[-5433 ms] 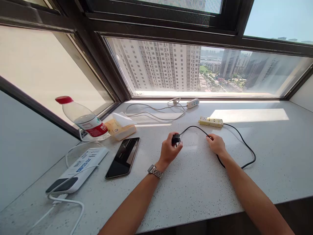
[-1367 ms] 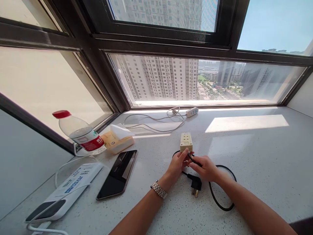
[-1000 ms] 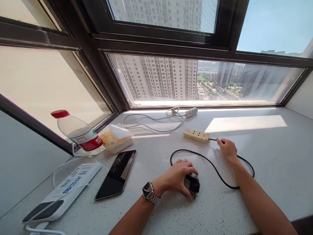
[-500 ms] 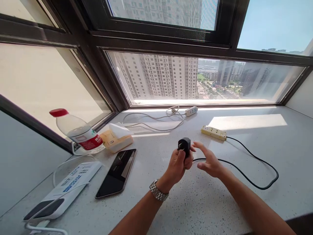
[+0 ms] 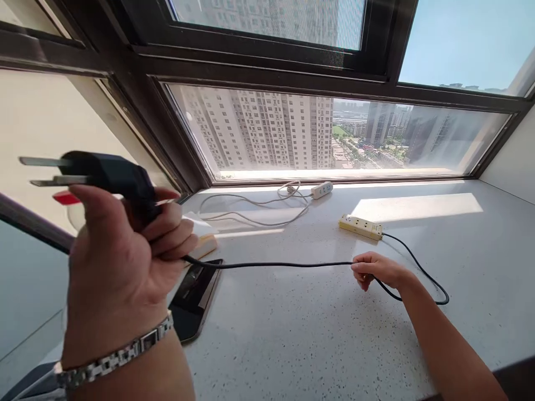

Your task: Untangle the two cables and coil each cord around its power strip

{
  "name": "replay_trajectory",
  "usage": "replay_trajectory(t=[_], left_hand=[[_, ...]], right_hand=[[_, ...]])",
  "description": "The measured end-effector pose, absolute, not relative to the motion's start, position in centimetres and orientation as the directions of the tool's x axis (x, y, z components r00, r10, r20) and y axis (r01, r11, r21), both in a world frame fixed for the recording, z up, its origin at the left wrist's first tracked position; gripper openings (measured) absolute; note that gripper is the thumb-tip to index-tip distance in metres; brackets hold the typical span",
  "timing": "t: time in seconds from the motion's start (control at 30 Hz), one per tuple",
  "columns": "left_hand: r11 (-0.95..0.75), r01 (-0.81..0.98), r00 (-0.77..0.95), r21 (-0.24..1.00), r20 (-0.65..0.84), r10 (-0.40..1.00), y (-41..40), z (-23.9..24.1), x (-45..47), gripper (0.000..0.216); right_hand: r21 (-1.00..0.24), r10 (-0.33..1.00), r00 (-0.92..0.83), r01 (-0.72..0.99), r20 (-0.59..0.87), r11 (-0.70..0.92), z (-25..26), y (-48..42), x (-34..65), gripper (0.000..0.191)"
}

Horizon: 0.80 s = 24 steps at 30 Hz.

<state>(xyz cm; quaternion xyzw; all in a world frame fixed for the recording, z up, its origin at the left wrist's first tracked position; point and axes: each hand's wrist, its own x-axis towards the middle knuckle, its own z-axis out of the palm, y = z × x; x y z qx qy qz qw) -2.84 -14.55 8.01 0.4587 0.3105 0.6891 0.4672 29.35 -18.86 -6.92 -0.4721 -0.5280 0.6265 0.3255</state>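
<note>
The left hand [image 5: 121, 262] is raised close to the camera at the left of the view, fingers curled tight around a black moulded plastic plug [image 5: 106, 172]. The plug's flat metal prongs [image 5: 45, 170] are pointed leftward, towards the dark window frame [image 5: 137, 106]. A metal-link wristwatch [image 5: 117, 353] is worn on that wrist.

From the underside of the left fist a thin black power cord [image 5: 276, 265] is drawn nearly straight across to the right hand [image 5: 378, 270]. The right hand is held low over the pale speckled stone sill [image 5: 313, 334], and the cord is pinched between its thumb and fingers. Whether the hand rests on the sill cannot be told. Past the right hand the cord is looped out to the right and back to a yellowed cream plastic power strip [image 5: 360, 226], which lies flat on the sill, near the edge of a patch of sunlight.

Further back, just beside the window, a small white power strip [image 5: 321, 190] with a loosely coiled grey-white cable [image 5: 254, 206] is seen. A black flat smartphone [image 5: 194, 298] lies face up on the sill, partly hidden by the left hand. A red bottle cap [image 5: 64, 197] is seen just behind the left thumb; the bottle itself is hidden.
</note>
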Motion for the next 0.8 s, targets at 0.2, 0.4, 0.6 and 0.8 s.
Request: replay_trajectory(t=[0.2,0.4,0.6,0.8], left_hand=[[-0.025,-0.177,0.423,0.984,0.099,0.901,-13.8,3.4,4.0,0.049],[0.450,-0.063,0.636,0.891,-0.312,0.706,-14.4,-3.1,11.7,0.056],[0.341,-0.187,0.517,0.921,-0.203,0.831,-14.9,-5.0,12.8,0.052],[0.178,-0.240,0.330,0.954,-0.093,0.940,-14.2,-4.3,12.5,0.038]], right_hand=[[-0.920,0.985,0.106,-0.383,-0.134,-0.083,-8.1,-18.0,26.2,0.027],[-0.937,0.895,0.358,-0.121,0.266,0.328,-8.7,-18.5,24.6,0.040],[-0.896,0.876,0.240,0.266,0.419,0.356,-9.5,-19.4,23.4,0.044],[-0.891,0.917,0.151,0.339,0.369,0.303,-8.8,-19.8,23.3,0.038]])
